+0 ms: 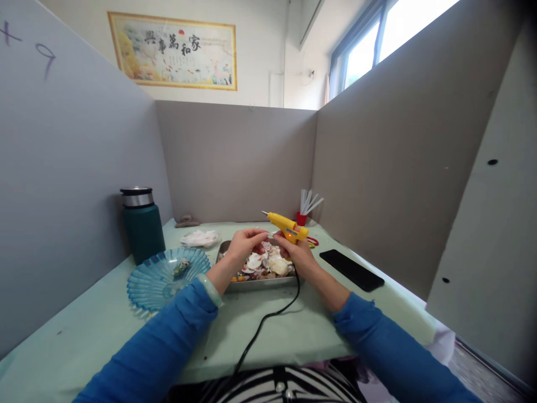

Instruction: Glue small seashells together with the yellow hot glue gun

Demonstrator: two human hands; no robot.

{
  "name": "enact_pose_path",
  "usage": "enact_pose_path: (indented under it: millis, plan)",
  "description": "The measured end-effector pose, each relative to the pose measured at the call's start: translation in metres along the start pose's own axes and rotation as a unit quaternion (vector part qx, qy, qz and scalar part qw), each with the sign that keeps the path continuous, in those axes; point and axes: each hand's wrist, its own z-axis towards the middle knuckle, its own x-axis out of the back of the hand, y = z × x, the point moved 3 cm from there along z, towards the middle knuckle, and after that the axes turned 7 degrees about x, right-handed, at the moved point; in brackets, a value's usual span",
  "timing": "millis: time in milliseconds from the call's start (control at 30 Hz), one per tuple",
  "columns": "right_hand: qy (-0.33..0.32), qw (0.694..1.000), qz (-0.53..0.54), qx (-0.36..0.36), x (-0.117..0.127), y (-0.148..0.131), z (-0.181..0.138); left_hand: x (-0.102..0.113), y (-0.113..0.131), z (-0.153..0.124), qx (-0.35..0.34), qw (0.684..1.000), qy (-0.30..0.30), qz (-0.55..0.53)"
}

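Note:
My right hand [298,254] is closed round the grip of a yellow glue gun [287,226], whose nozzle points left toward my left hand. Its black cord [268,319] trails down toward my body. My left hand [244,246] is pinched shut on a small piece I cannot make out, held just in front of the nozzle. Both hands hover over a metal tray [260,284] filled with several shells [268,263]. Both sleeves are blue.
A blue glass plate [161,282] with a small object in it lies at the left, a dark green flask [142,225] behind it. A black phone [351,270] lies at the right. A red cup of glue sticks [302,215] stands behind the tray. Grey partition walls enclose the table.

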Motion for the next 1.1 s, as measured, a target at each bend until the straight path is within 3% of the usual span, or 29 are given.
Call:
enact_pose_path:
  millis: [267, 600, 767, 967, 1100]
  plan:
    - [0.006, 0.996, 0.082, -0.031, -0.005, -0.005, -0.003, -0.008, -0.010, 0.001, 0.021, 0.994, -0.057, -0.096]
    - [-0.007, 0.996, 0.081, -0.034, -0.012, 0.004, -0.005, -0.010, -0.010, 0.000, 0.041, 0.990, -0.039, -0.132]
    - [-0.002, 0.999, 0.039, -0.007, -0.004, 0.001, -0.003, -0.007, -0.004, -0.001, 0.049, 0.983, -0.040, -0.173]
    - [-0.048, 0.991, -0.123, 0.030, 0.007, -0.004, -0.004, 0.006, 0.003, 0.005, 0.039, 0.980, -0.006, -0.197]
    - [-0.038, 0.986, -0.155, 0.037, 0.010, -0.004, -0.005, 0.015, 0.003, 0.011, 0.030, 0.977, 0.006, -0.209]
